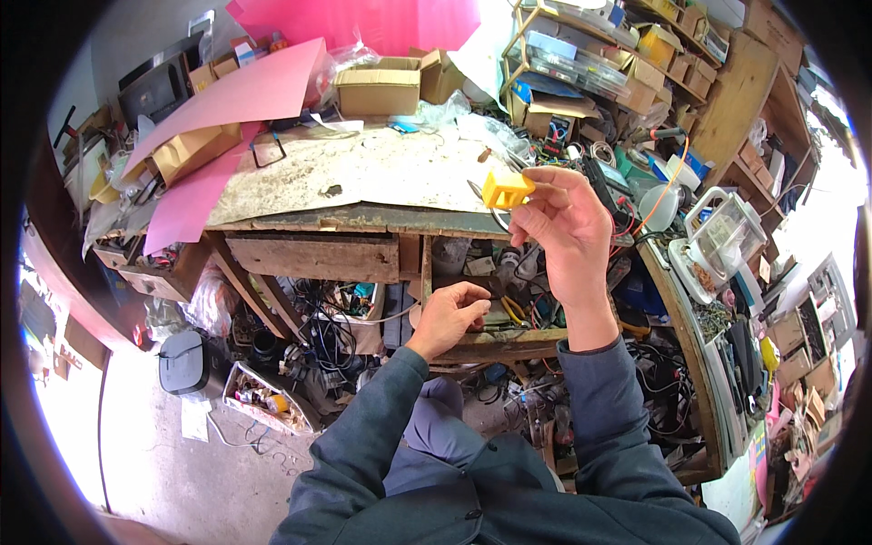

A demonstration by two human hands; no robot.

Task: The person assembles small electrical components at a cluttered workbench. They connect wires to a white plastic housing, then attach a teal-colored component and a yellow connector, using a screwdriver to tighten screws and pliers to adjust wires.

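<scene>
Raised over the workbench's front edge, my right hand (568, 227) pinches a small yellow plastic piece (505, 191) between thumb and fingers. The piece is blocky, with openings in its side; its exact kind cannot be made out. Thin dark curved parts show beside it, and whether they join it is unclear. Lower down, my left hand (445, 320) hovers at an open drawer (495, 343) with its fingers curled in. What those fingers hold, if anything, is hidden. Inside the drawer lie yellow-handled pliers (514, 311) among loose tools and parts.
The worn workbench top (363, 173) carries a cardboard box (377, 86) and pink sheets (236, 100). To the right stand a clear plastic container (727, 232), cables and crowded shelves. Tangled black cords (327, 331) hang below the bench. A parts box (268, 398) is on the floor.
</scene>
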